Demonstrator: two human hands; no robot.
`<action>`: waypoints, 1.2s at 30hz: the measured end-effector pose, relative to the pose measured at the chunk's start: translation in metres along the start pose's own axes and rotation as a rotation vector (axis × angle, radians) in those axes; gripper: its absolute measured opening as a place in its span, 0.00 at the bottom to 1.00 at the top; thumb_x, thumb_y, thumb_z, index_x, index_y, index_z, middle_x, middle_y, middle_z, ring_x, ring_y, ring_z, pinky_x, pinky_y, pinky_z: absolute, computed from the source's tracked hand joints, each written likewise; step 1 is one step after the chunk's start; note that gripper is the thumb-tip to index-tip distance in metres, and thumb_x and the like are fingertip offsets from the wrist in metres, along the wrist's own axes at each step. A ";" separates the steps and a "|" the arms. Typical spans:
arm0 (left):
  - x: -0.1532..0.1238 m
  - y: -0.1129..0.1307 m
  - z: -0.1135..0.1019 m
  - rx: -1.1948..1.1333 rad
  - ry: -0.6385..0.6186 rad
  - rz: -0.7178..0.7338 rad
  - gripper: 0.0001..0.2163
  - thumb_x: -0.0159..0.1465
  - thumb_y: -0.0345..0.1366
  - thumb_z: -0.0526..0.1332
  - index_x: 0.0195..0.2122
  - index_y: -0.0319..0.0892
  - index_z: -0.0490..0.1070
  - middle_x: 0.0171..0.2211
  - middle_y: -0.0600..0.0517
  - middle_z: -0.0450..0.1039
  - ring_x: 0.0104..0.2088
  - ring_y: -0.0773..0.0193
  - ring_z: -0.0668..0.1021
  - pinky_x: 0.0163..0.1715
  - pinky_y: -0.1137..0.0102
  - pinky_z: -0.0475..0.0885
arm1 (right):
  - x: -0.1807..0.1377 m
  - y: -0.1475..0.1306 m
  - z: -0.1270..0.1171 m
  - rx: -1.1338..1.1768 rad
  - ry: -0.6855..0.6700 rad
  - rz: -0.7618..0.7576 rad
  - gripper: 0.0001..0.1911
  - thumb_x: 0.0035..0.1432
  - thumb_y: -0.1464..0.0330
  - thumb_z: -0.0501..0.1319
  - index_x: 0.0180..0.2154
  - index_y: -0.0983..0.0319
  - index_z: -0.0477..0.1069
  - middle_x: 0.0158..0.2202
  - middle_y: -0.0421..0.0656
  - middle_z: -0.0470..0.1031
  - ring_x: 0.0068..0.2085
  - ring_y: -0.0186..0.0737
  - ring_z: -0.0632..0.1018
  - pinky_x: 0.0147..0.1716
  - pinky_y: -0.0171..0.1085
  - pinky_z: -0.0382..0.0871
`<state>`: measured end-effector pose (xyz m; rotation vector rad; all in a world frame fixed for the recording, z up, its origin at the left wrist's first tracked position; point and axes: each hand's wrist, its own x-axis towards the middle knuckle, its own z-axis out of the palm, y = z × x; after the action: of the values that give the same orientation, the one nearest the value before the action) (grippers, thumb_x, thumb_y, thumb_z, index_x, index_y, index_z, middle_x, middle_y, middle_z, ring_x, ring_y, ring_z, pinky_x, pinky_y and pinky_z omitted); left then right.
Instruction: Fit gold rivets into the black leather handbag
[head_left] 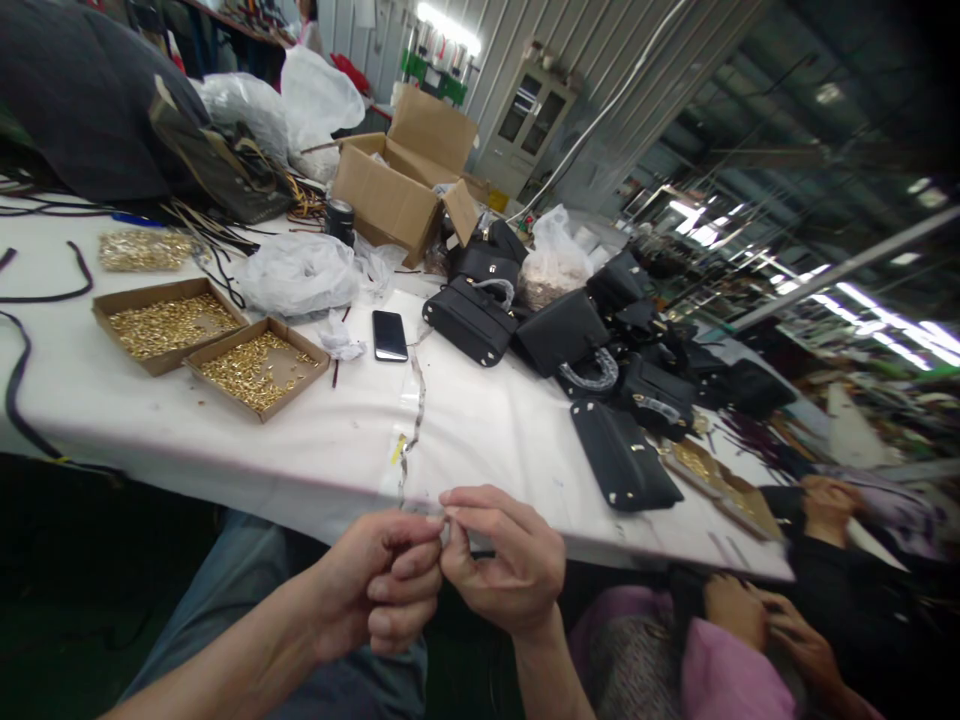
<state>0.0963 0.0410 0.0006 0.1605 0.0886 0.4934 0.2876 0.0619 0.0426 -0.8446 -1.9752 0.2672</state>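
Observation:
Just off the front edge of the white-covered table (487,430), my two hands meet at the fingertips. My left hand (390,580) is closed, its thumb and forefinger pinched and the other fingers curled in. My right hand (506,565) pinches against it with thumb and fingers. Whatever sits between the fingertips is too small or hidden to make out. Nearest on the table are a yellow scrap (398,449) and a black phone (389,336). To the left lie two shallow cardboard trays, a front one (259,408) and a rear one (154,362), both holding small gold-coloured metal pieces.
Black handbags (626,455) crowd the right side, near another tray of gold pieces (724,485). An open cardboard box (386,195) and plastic bags (300,272) stand behind. Black straps (19,375) lie at the left. A co-worker's hands (765,620) are at the lower right.

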 end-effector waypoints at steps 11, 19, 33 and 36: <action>0.002 -0.013 0.009 0.108 0.033 0.051 0.23 0.78 0.44 0.54 0.23 0.43 0.63 0.15 0.59 0.50 0.13 0.68 0.57 0.12 0.75 0.58 | -0.012 -0.004 -0.014 0.117 0.011 0.117 0.16 0.60 0.81 0.70 0.47 0.58 0.83 0.44 0.46 0.87 0.43 0.47 0.88 0.41 0.43 0.85; 0.001 -0.014 0.017 0.163 0.066 0.085 0.24 0.78 0.44 0.55 0.22 0.43 0.64 0.14 0.59 0.50 0.12 0.69 0.57 0.12 0.74 0.57 | -0.015 -0.011 -0.026 0.173 -0.113 0.143 0.19 0.63 0.82 0.68 0.51 0.58 0.82 0.49 0.47 0.87 0.47 0.47 0.88 0.46 0.43 0.86; -0.002 -0.020 0.007 0.148 0.154 0.016 0.22 0.75 0.44 0.54 0.22 0.44 0.62 0.14 0.60 0.49 0.11 0.69 0.56 0.11 0.75 0.59 | -0.006 -0.016 -0.040 -0.130 -0.347 -0.166 0.15 0.67 0.79 0.68 0.53 0.65 0.79 0.52 0.50 0.87 0.49 0.46 0.88 0.50 0.43 0.84; -0.002 -0.022 0.008 0.193 0.212 0.011 0.23 0.74 0.46 0.56 0.22 0.44 0.61 0.14 0.59 0.49 0.12 0.69 0.57 0.10 0.75 0.59 | -0.006 -0.016 -0.044 -0.252 -0.455 -0.252 0.13 0.69 0.78 0.67 0.54 0.67 0.78 0.53 0.53 0.86 0.48 0.50 0.87 0.48 0.47 0.84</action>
<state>0.1053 0.0196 0.0052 0.2972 0.3430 0.5112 0.3186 0.0398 0.0704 -0.7229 -2.5565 0.0646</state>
